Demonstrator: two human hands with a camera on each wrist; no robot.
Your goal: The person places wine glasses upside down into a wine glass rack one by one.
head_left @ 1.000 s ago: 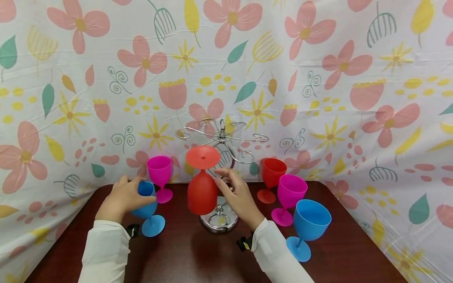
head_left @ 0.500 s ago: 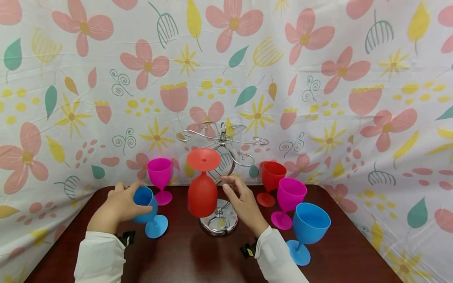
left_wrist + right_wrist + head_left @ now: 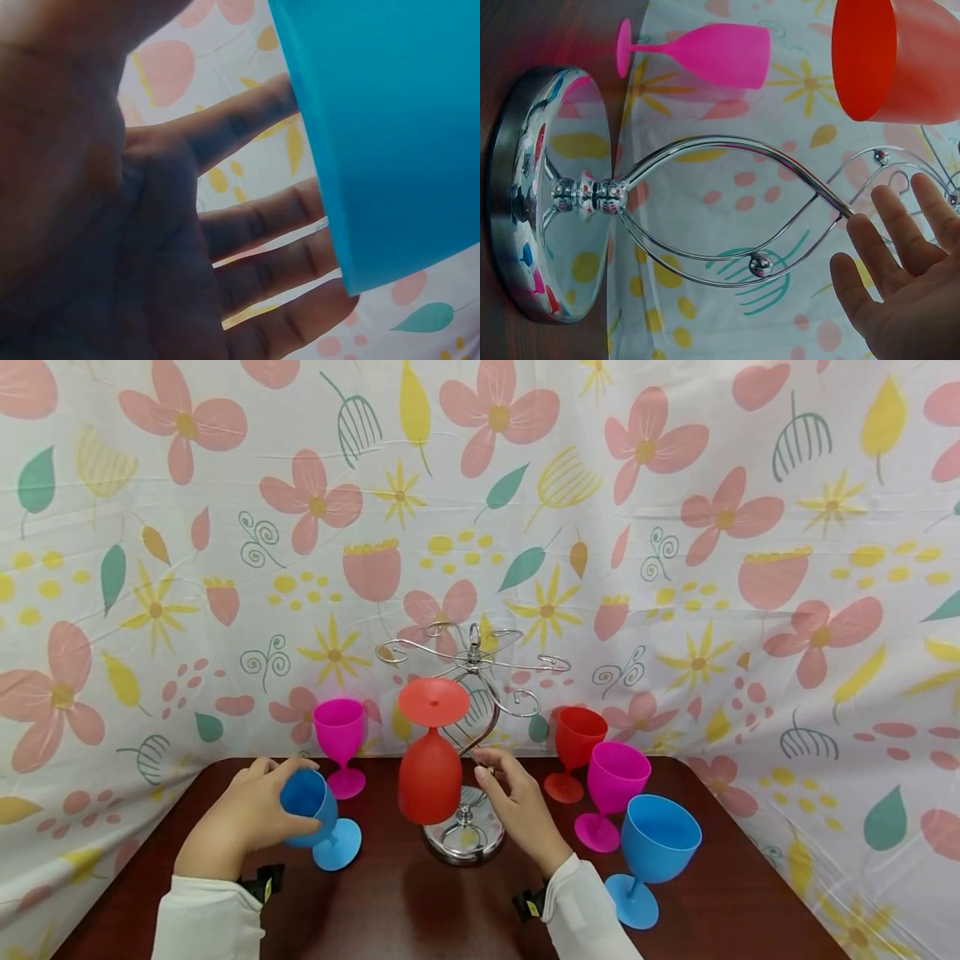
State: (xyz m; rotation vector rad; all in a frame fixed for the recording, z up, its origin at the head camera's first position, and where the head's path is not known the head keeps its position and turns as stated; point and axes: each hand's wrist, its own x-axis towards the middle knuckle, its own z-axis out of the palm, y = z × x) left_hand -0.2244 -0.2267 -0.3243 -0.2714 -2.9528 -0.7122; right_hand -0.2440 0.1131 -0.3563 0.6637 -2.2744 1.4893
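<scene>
My left hand grips a blue goblet by its bowl at the table's left. The goblet tilts, mouth toward the left and foot toward the right. In the left wrist view, the fingers reach behind the blue bowl. My right hand is beside the curved stem of a chrome goblet rack, fingers loosely extended. In the right wrist view, its fingertips lie at the metal stem; whether they touch it, I cannot tell. A red goblet hangs upside down on the rack's front left.
A magenta goblet stands upright at the back left. To the right stand a red goblet, another magenta goblet and another blue goblet. Behind the dark brown table hangs a flowered cloth.
The blue goblet in my left hand has tilted further, its foot swinging right. My right hand has shifted slightly down and right from the hanging red goblet. The head view has shifted a little.
</scene>
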